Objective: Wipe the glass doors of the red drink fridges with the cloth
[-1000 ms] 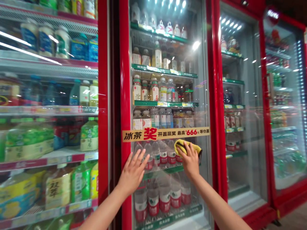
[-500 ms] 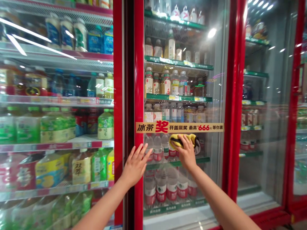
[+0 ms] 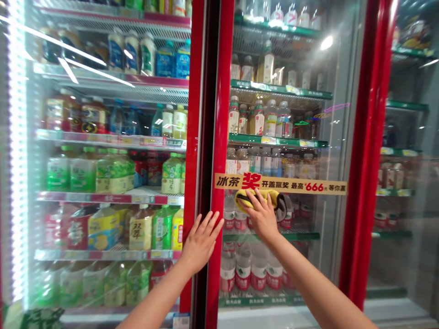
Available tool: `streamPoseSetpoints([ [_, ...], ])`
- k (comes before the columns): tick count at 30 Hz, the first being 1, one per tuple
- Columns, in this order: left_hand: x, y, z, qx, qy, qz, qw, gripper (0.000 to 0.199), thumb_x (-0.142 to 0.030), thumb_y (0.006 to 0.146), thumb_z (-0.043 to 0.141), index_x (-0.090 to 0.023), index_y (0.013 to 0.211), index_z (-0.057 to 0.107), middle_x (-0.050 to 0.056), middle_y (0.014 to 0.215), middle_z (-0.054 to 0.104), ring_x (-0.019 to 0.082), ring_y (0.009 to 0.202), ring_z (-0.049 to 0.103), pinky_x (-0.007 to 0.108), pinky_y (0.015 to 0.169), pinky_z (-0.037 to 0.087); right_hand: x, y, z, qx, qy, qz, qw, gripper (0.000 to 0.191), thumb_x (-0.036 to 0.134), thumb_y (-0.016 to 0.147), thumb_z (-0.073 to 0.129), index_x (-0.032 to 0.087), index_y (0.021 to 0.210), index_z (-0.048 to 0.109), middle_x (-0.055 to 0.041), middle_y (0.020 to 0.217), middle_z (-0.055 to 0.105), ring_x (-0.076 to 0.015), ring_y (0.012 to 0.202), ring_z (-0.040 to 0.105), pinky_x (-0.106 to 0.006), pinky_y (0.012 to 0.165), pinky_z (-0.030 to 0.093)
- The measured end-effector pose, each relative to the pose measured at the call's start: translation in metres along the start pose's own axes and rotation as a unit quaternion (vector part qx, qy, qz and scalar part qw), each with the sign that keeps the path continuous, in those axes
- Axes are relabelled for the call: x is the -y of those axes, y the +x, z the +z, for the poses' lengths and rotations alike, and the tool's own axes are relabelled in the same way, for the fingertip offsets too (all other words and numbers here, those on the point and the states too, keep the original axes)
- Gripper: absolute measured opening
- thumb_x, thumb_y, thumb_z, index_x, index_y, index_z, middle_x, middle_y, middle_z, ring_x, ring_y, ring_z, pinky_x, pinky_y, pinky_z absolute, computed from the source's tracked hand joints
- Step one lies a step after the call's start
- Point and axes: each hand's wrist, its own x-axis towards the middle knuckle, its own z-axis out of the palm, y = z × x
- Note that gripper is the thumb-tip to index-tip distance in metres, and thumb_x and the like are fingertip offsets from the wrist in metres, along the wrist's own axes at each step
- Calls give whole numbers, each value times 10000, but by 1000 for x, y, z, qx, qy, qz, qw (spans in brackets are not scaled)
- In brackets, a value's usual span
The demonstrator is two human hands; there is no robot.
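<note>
My right hand (image 3: 262, 217) presses a yellow cloth (image 3: 270, 198) flat against the glass door (image 3: 308, 219) of a red-framed drinks fridge, just below a yellow promotional strip (image 3: 281, 184). My left hand (image 3: 202, 240) lies open with fingers spread on the door's red left frame (image 3: 216, 160). Behind the glass stand rows of water bottles (image 3: 247, 272) with red labels.
A second fridge on the left (image 3: 109, 173) holds green, yellow and red drink bottles on several shelves. Another red-framed fridge (image 3: 398, 183) stands to the right. Ceiling lights reflect in the glass.
My right hand has slid the yellow cloth up and leftward on the glass, to just under the strip. My view has swung left; the left hand stays on the frame.
</note>
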Motion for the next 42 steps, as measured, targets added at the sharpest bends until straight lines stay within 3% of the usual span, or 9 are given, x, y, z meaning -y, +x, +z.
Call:
streamPoseSetpoints([
  [4, -2, -5, 2, 7, 13, -4, 1000, 597, -340, 908, 597, -236, 1487, 496, 73, 1660, 345, 250, 1568, 221, 474, 1312, 67, 30, 31, 11, -42, 16, 44, 998, 575, 117, 969, 522, 421, 1457, 535, 11, 1658, 354, -327, 1578, 160, -676, 1239, 71],
  [11, -7, -14, 4, 18, 10, -15, 1000, 550, -357, 909, 601, -191, 1432, 555, 99, 1569, 489, 250, 1556, 258, 466, 1319, 55, 32, 9, 9, 49, 18, -166, 985, 507, 207, 966, 612, 452, 1408, 572, 48, 1628, 404, -273, 1551, 272, -571, 1274, 106],
  [17, -11, -16, 4, 26, -4, -36, 999, 520, -354, 906, 605, -192, 1400, 591, 101, 1534, 532, 260, 1544, 289, 472, 1316, 119, 37, 65, -1, 17, -20, -148, 989, 432, 218, 975, 596, 387, 1372, 615, 22, 1659, 347, -325, 1561, 223, -660, 1249, 25],
  [19, -14, -20, 3, 27, -7, -60, 998, 577, -358, 914, 593, -179, 1459, 532, 103, 1561, 500, 255, 1552, 269, 467, 1316, 128, 46, 55, 8, 15, -17, -149, 989, 377, 250, 980, 598, 379, 1331, 643, 26, 1650, 366, -325, 1563, 213, -662, 1247, 11],
  [25, -24, -47, -2, 31, 13, -102, 994, 676, -355, 935, 555, -130, 1551, 390, 109, 1662, 316, 253, 1583, 160, 475, 1317, 71, 58, -32, 37, 69, -2, -245, 967, 250, 335, 983, 604, 360, 1211, 703, 60, 1643, 377, -284, 1554, 251, -585, 1266, 122],
  [28, -22, -51, -7, 37, 16, -91, 995, 720, -361, 940, 546, -145, 1587, 317, 85, 1674, 289, 243, 1585, 149, 459, 1317, 60, 54, -18, 33, 54, 7, -257, 965, 330, 289, 974, 616, 386, 1286, 662, 55, 1635, 397, -280, 1550, 266, -597, 1275, 69],
  [33, -18, -43, -16, 53, 14, -130, 990, 836, -409, 949, 532, -153, 1632, 123, 100, 1680, 265, 263, 1578, 178, 476, 1308, 121, 53, 32, 24, -13, 10, -125, 992, 442, 208, 958, 620, 396, 1358, 618, 41, 1642, 386, -302, 1567, 207, -641, 1262, -47],
  [39, -25, -59, -20, 47, 9, -136, 990, 808, -354, 961, 502, -171, 1635, 96, 90, 1676, 288, 257, 1564, 232, 469, 1301, 136, 61, -48, 50, 25, 23, -244, 969, 230, 346, 972, 636, 349, 1184, 724, 49, 1592, 466, -274, 1535, 297, -596, 1284, 22],
  [42, -23, -57, -23, 45, 6, -133, 990, 797, -370, 962, 506, -174, 1634, 124, 88, 1679, 281, 259, 1563, 235, 465, 1302, 132, 55, -48, 45, 28, 16, -284, 958, 219, 355, 972, 639, 374, 1170, 730, 73, 1581, 479, -260, 1514, 345, -567, 1292, 15],
])
